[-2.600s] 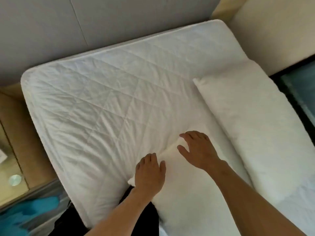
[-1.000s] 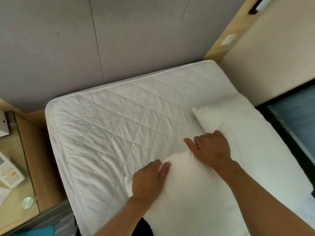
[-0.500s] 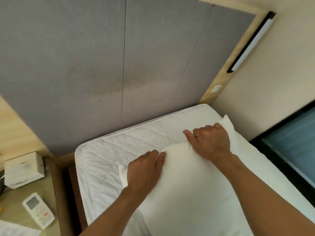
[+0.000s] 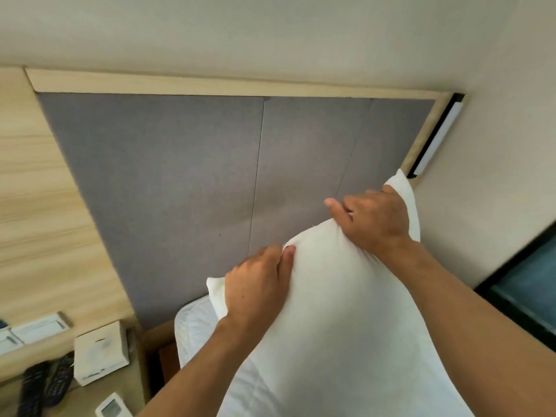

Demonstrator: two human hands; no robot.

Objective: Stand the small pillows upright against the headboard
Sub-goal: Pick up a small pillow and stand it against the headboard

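A white pillow (image 4: 337,320) hangs lifted in front of me, held by its top edge. My left hand (image 4: 255,284) grips the upper left part of that edge. My right hand (image 4: 373,218) grips the upper right part, higher up. The grey padded headboard (image 4: 186,191) fills the view behind the pillow, framed in light wood. A corner of the quilted white mattress (image 4: 195,329) shows below the pillow at the headboard's foot. The second pillow is hidden.
A wooden bedside table (image 4: 75,395) stands at the lower left with a white box (image 4: 99,353), dark remotes (image 4: 45,386) and a white remote (image 4: 111,407). A wall lamp strip (image 4: 436,142) sits at the headboard's right edge. A dark window (image 4: 529,293) lies right.
Both hands have raised the pillow off the mattress and up toward the headboard. The view has tilted upward, so most of the bed has dropped out of sight.
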